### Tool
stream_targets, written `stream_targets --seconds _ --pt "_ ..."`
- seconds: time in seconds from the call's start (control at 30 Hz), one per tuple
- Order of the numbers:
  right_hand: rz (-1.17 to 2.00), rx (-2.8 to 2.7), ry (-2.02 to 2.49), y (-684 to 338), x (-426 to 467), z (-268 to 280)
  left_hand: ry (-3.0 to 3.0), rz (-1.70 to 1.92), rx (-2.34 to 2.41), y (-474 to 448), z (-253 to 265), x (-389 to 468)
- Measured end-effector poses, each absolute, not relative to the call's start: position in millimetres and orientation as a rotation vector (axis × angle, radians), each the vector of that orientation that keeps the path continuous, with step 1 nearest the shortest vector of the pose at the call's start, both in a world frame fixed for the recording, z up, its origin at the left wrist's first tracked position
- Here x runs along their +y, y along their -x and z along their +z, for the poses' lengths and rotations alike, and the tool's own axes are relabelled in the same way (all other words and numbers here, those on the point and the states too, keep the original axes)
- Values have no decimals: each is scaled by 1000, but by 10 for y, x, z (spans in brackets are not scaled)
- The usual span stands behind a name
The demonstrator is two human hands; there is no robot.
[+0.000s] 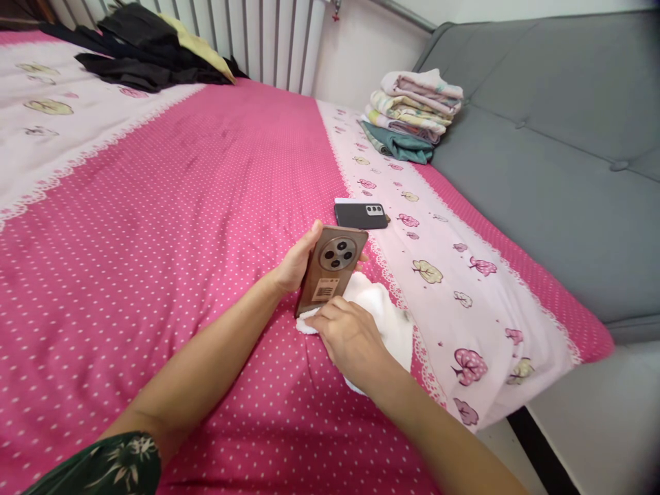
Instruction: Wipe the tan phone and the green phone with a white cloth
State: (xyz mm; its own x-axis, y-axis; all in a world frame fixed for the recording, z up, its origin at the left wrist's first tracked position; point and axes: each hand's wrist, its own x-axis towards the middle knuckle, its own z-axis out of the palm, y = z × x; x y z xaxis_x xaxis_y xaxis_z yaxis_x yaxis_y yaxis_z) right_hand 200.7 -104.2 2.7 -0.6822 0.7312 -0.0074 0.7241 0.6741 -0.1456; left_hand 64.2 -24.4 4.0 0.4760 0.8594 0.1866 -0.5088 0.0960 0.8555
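A brown smartphone with a round camera module and a pale label stands tilted above the bed, its back facing me. My left hand grips it, thumb along the left edge and fingertips showing past the right edge. Closed on a white cloth, my right hand presses a bunched part of it against the phone's bottom edge. The rest of the cloth spreads out behind and beneath that hand. The phone's screen side is hidden.
Just beyond lies a black phone with a pale item partly under it. Folded fabrics are stacked by the grey headboard. Dark clothes lie at the far left near a white radiator. The pink dotted bedspread has wrinkles.
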Motion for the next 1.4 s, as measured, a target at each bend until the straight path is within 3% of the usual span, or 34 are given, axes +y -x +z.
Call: stream_targets --seconds 1.4 --pt "205 -2807 1213 -2012 -1041 21 -1024 1048 413 -641 38 -244"
